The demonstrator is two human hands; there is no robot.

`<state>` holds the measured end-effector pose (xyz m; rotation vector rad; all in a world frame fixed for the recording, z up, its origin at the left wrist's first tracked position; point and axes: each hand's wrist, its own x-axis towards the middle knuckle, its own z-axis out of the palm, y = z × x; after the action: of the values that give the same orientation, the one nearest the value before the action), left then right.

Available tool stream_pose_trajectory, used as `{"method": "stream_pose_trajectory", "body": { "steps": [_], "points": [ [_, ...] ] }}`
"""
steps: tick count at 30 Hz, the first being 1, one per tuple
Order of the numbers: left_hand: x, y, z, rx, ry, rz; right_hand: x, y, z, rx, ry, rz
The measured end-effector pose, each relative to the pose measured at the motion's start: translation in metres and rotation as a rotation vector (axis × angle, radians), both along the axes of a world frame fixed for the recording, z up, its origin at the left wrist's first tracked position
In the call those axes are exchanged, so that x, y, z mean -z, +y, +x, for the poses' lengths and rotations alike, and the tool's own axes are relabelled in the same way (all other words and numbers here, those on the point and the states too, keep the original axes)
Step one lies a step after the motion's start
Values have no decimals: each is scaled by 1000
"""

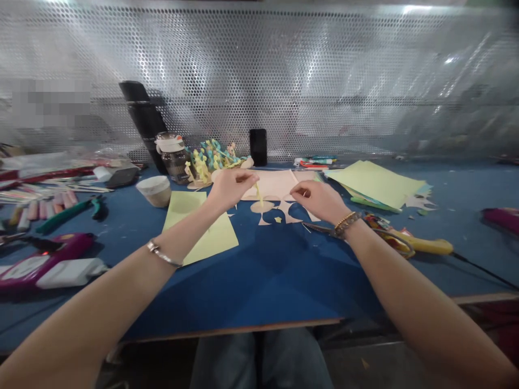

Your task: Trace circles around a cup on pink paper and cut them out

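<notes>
On the tabletop, a paper disc lies between the left hand and the right hand, before a phone that stands in front of a perforated panel. To the left stand a cup, a jar and, behind them, a flask; to the right lie stacked sheets, with scissors before them

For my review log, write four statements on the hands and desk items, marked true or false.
1. The left hand holds a thin yellow strip. True.
2. The right hand grips the scissors. False: they lie on the blue tabletop, by the right wrist.
3. Both wrists wear bracelets. True.
4. The black phone lies flat. False: it stands upright before the perforated metal panel.
</notes>
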<state>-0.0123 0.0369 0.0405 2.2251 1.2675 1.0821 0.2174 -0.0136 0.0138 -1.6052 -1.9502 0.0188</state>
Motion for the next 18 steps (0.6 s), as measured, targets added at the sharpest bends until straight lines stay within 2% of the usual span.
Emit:
{"method": "stream_pose_trajectory", "body": {
  "steps": [5, 8, 11, 16, 18],
  "points": [
    [12, -22, -19, 24, -28, -97, -9, 0, 16, 34, 71, 84],
    [18, -26, -23, 62, -71, -120, -15, -1, 24, 38, 109, 144],
    [19, -28, -23, 71, -63, -112, -22, -4, 35, 100, 202, 228],
    [19, -30, -23, 55, -31, -92, -35, -29, 71, 185, 395, 266],
    [19, -30, -23, 56, -39, -82, -38, -45, 95, 235, 358, 191]
  ]
}}
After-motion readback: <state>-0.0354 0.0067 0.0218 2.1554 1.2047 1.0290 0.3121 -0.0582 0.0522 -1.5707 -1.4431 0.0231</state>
